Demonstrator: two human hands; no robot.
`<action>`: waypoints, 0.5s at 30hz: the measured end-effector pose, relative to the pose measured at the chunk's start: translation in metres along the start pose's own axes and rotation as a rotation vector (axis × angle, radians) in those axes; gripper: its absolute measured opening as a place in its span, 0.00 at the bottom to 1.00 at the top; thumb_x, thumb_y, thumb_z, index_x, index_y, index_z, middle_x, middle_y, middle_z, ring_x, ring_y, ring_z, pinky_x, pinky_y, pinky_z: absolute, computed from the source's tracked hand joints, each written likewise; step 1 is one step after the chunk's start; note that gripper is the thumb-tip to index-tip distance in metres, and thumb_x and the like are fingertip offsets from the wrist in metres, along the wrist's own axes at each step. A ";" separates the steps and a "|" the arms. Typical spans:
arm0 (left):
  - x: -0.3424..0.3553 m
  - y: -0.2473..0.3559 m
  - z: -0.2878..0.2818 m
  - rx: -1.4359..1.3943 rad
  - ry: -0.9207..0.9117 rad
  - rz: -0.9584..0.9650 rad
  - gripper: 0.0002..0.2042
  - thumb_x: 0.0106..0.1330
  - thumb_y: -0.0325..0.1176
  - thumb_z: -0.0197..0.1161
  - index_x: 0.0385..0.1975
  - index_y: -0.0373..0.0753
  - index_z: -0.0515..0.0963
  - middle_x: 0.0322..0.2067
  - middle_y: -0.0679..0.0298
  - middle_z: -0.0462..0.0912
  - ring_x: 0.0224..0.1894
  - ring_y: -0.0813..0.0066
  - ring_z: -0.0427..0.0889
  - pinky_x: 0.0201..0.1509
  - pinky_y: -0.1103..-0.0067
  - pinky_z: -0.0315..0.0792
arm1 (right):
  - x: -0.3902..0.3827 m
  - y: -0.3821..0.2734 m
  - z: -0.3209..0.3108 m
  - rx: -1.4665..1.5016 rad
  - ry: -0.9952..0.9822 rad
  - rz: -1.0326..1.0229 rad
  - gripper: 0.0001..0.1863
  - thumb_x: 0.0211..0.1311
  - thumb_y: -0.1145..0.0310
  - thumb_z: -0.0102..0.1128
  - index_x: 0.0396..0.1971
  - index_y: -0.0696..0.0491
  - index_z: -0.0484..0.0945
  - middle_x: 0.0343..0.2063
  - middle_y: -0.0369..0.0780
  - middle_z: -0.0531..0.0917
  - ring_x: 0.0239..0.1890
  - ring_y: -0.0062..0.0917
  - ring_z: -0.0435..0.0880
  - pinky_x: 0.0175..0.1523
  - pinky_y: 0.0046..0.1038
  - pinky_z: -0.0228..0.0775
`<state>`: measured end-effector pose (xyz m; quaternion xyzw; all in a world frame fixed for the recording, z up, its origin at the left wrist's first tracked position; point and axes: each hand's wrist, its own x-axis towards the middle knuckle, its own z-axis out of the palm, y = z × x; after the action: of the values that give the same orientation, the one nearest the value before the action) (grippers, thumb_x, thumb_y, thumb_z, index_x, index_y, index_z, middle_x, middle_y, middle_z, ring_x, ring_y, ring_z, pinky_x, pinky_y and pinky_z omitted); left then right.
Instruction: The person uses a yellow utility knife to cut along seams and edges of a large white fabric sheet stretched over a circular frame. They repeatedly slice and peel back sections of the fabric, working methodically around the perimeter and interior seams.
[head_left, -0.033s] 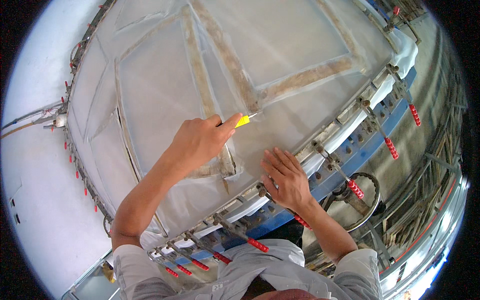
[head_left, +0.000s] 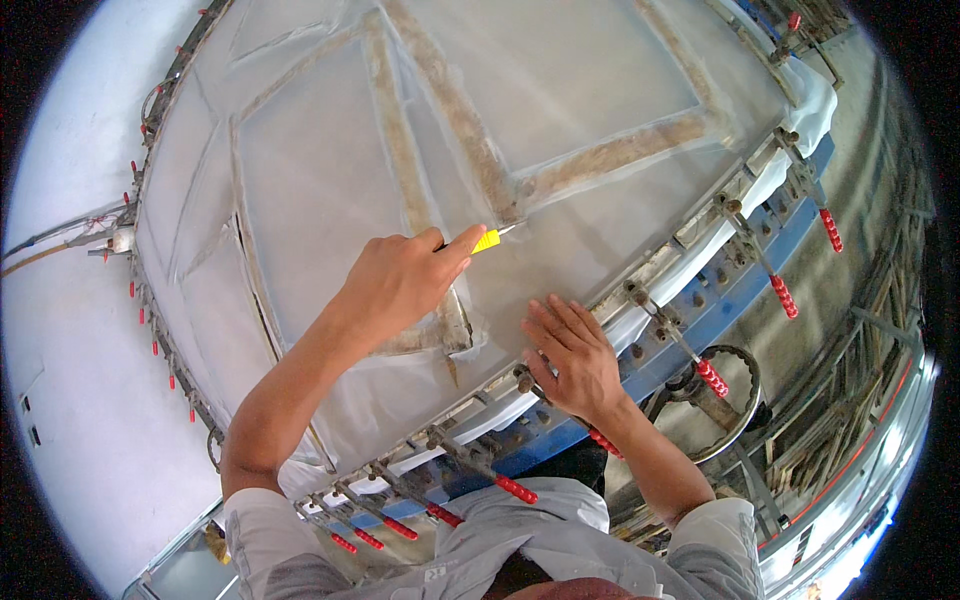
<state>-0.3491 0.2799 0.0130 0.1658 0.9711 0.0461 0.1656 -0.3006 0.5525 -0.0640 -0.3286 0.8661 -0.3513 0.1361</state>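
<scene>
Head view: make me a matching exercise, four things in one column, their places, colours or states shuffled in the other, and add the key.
Things:
1. Yellow tool
2. Right hand
3. Hand wheel
4. Grip of the nearest large clamp

Places, colours or states:
A. Palm down at the edge of the pale sheet
B. Red
C. Held in the left hand
D. To the lower right of the blue beam

Pairs: 1-C, 2-A, 3-D, 4-B

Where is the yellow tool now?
In the head view, the yellow tool is just above centre, in the left hand's grip, its tip near the lower end of a brown strip.
</scene>
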 end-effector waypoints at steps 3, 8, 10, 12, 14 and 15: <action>0.003 -0.005 0.001 0.055 0.004 0.033 0.20 0.72 0.39 0.63 0.63 0.49 0.76 0.26 0.63 0.80 0.24 0.61 0.84 0.26 0.67 0.79 | 0.002 0.003 -0.001 0.001 0.026 -0.012 0.18 0.64 0.65 0.63 0.52 0.55 0.84 0.61 0.44 0.81 0.68 0.41 0.74 0.74 0.44 0.61; -0.003 -0.007 0.007 0.020 -0.004 0.015 0.21 0.72 0.39 0.62 0.65 0.49 0.75 0.26 0.63 0.80 0.23 0.63 0.83 0.26 0.68 0.79 | -0.004 0.006 0.002 -0.004 0.060 -0.005 0.17 0.63 0.66 0.64 0.50 0.56 0.84 0.58 0.43 0.83 0.66 0.39 0.76 0.73 0.43 0.62; -0.005 -0.007 0.010 0.003 0.016 0.016 0.22 0.72 0.38 0.63 0.65 0.49 0.74 0.26 0.64 0.80 0.23 0.64 0.83 0.25 0.69 0.79 | -0.007 0.009 0.002 0.017 0.078 -0.014 0.17 0.62 0.67 0.65 0.50 0.56 0.85 0.57 0.43 0.84 0.66 0.38 0.77 0.73 0.43 0.63; -0.007 -0.006 0.012 -0.025 0.050 0.017 0.22 0.71 0.38 0.64 0.64 0.48 0.75 0.25 0.64 0.79 0.22 0.66 0.83 0.25 0.71 0.78 | -0.009 0.011 0.004 0.034 0.092 -0.026 0.17 0.61 0.67 0.65 0.49 0.56 0.85 0.57 0.43 0.84 0.65 0.37 0.77 0.73 0.42 0.63; -0.019 -0.014 0.021 -0.049 0.072 -0.010 0.21 0.71 0.38 0.64 0.64 0.48 0.75 0.25 0.64 0.79 0.22 0.66 0.82 0.25 0.71 0.78 | -0.010 0.014 0.006 0.043 0.107 -0.038 0.18 0.60 0.66 0.65 0.49 0.57 0.84 0.57 0.43 0.83 0.65 0.38 0.78 0.74 0.41 0.63; -0.025 -0.017 0.023 -0.055 0.079 -0.027 0.21 0.71 0.38 0.64 0.64 0.48 0.75 0.25 0.64 0.79 0.22 0.66 0.82 0.25 0.71 0.78 | -0.009 0.013 0.006 0.044 0.113 -0.032 0.17 0.60 0.67 0.65 0.48 0.57 0.84 0.57 0.43 0.84 0.65 0.38 0.78 0.74 0.41 0.63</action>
<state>-0.3245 0.2566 -0.0034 0.1461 0.9774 0.0772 0.1320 -0.2973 0.5621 -0.0776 -0.3190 0.8591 -0.3903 0.0884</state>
